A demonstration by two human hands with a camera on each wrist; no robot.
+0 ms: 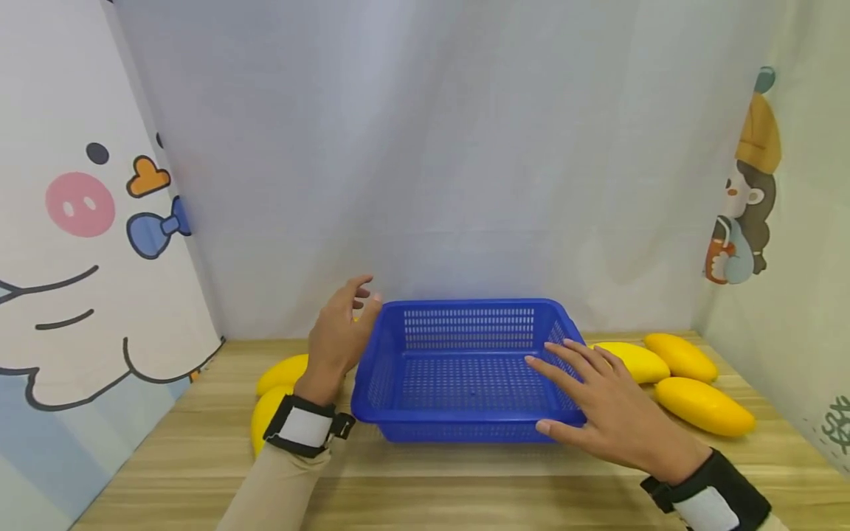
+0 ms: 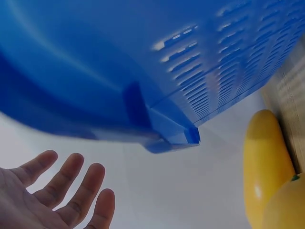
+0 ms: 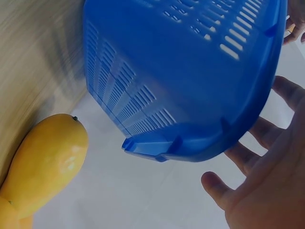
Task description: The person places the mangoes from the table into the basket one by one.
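A blue plastic basket point(image 1: 465, 415) with slotted walls stands on the table, and its visible inside holds nothing. My left hand point(image 1: 340, 332) is by its left rim, fingers loosely bent and gripping nothing; the left wrist view shows those fingers point(image 2: 62, 186) apart from the basket wall point(image 2: 105, 62). Over the right side of the basket, my right hand point(image 1: 607, 398) is spread with fingers extended. In the right wrist view its fingers point(image 3: 245, 155) are close to the rim; whether they touch it I cannot tell.
Yellow mangoes point(image 1: 282, 372) lie left of the basket, partly hidden by my left hand and wrist. Three more mangoes point(image 1: 704, 405) lie to the right on the wooden table point(image 1: 425, 494). A pale curtain point(image 1: 465, 162) hangs behind, with printed panels at both sides.
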